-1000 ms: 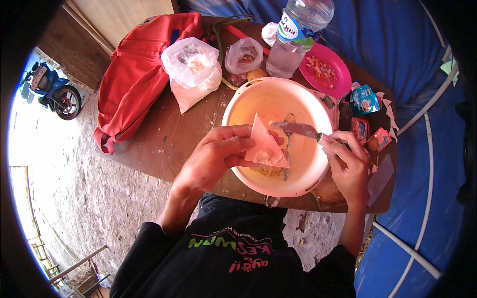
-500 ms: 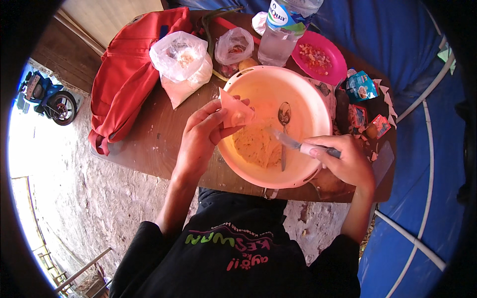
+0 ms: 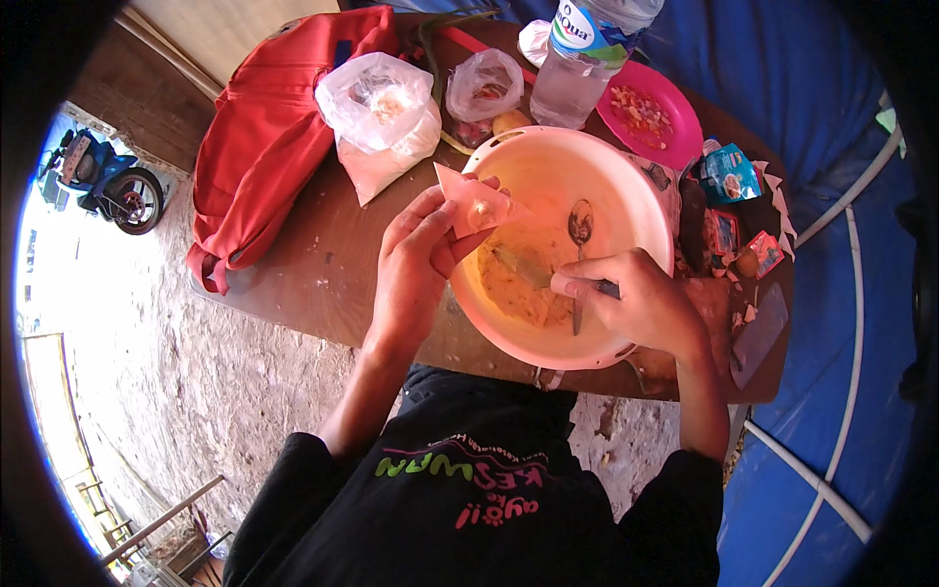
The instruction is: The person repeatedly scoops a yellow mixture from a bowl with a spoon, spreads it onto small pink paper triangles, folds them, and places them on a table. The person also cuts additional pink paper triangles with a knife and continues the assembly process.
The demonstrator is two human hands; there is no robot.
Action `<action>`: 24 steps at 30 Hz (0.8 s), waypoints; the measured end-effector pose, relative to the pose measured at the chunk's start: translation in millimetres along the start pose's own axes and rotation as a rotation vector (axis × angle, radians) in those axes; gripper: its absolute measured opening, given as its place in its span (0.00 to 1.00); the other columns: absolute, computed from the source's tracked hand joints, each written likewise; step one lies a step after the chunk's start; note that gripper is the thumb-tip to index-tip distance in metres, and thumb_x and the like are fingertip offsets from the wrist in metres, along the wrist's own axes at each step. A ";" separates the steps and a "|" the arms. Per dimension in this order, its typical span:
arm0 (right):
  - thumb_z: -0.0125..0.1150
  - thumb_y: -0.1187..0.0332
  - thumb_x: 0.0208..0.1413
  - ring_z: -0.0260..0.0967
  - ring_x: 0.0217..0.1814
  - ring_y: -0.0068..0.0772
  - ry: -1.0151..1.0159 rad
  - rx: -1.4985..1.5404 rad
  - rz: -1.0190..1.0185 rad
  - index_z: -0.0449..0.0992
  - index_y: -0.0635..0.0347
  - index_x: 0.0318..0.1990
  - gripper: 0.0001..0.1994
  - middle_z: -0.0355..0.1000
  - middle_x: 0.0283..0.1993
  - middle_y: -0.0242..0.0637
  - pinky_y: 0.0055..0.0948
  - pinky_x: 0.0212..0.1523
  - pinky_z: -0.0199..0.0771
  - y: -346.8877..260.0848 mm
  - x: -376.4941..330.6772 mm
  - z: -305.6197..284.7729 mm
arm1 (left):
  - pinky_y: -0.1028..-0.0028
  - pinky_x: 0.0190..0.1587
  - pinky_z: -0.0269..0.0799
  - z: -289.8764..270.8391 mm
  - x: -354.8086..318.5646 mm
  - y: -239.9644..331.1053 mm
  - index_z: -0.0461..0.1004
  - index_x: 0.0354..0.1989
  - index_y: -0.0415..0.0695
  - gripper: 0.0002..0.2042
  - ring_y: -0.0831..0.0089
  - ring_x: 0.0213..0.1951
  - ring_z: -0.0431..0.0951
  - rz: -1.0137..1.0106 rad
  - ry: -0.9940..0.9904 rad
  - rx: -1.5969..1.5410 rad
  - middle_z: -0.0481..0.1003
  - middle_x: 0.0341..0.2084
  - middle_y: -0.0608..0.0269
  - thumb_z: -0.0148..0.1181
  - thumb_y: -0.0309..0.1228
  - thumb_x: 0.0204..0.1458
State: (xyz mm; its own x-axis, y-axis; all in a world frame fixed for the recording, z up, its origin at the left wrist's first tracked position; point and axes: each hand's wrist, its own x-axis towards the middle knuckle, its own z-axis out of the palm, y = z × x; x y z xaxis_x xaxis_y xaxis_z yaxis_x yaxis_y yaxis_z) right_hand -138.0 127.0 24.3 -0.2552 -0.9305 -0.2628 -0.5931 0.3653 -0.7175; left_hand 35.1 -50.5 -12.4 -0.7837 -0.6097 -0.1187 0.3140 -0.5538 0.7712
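Note:
My left hand [image 3: 419,235] is pinched round a pale triangular piece [image 3: 471,200], perhaps tofu, above the left rim of a large pale basin [image 3: 641,205]. A small dab of something sits on the triangle's face. In the basin lies a yellowish, flecked, batter-like mix [image 3: 509,295]. My right hand [image 3: 636,301] is closed round the handle of a knife [image 3: 521,266], over the basin's right side. The knife's blade points left, low over the mix; I cannot tell how deep its tip is. A metal spoon [image 3: 580,225] rests inside the basin, partly behind my right hand.
Behind the basin stand a bag of white powder [image 3: 386,147], a smaller plastic bag [image 3: 486,83], a water bottle [image 3: 572,83] and a pink plate [image 3: 641,112] of chopped bits. Small packets [image 3: 729,174] lie right on the wooden table [image 3: 323,274]. A red backpack [image 3: 264,147] occupies the left.
My right hand has moved left and the knife's blade has come down toward the mix. The triangle in my left hand has tilted slightly. The whole view has shifted a little.

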 end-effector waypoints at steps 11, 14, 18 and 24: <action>0.63 0.65 0.63 0.76 0.34 0.21 -0.156 0.417 0.102 0.82 0.69 0.49 0.15 0.83 0.40 0.41 0.24 0.37 0.76 10.0 -17.4 -10.3 | 0.67 0.63 0.72 -1.7 1.1 -4.1 0.65 0.61 0.28 0.19 0.64 0.57 0.77 0.031 -0.011 -0.008 0.74 0.54 0.48 0.44 0.29 0.68; 0.63 0.66 0.63 0.73 0.29 0.18 -0.184 0.531 0.127 0.80 0.70 0.52 0.16 0.82 0.39 0.38 0.20 0.31 0.73 14.8 -32.1 -30.9 | 0.66 0.62 0.72 -2.9 1.1 -0.5 0.65 0.61 0.27 0.19 0.64 0.57 0.77 -0.031 0.042 -0.023 0.74 0.54 0.47 0.44 0.29 0.68; 0.63 0.67 0.62 0.71 0.28 0.16 -0.043 0.543 0.022 0.78 0.72 0.53 0.17 0.80 0.36 0.37 0.19 0.30 0.72 12.2 -51.6 -49.4 | 0.68 0.59 0.75 -0.4 -4.3 4.5 0.66 0.60 0.27 0.19 0.64 0.55 0.78 -0.072 -0.031 0.008 0.76 0.52 0.49 0.46 0.28 0.67; 0.67 0.82 0.50 0.77 0.47 0.32 0.423 0.014 -0.289 0.77 0.66 0.44 0.13 0.76 0.43 0.39 0.27 0.46 0.77 4.4 -49.4 -30.8 | 0.73 0.51 0.79 7.1 -4.8 10.4 0.71 0.57 0.29 0.16 0.72 0.46 0.82 -0.355 -0.151 0.183 0.79 0.46 0.55 0.52 0.26 0.64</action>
State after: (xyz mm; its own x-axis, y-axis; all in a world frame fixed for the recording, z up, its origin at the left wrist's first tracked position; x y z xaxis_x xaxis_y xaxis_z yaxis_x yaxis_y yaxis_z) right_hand -151.5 175.4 54.0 -0.3711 -0.8997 0.2296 -0.6756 0.0919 -0.7315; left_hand 38.3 -49.3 0.6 -0.9001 -0.3020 -0.3141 -0.0789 -0.5959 0.7991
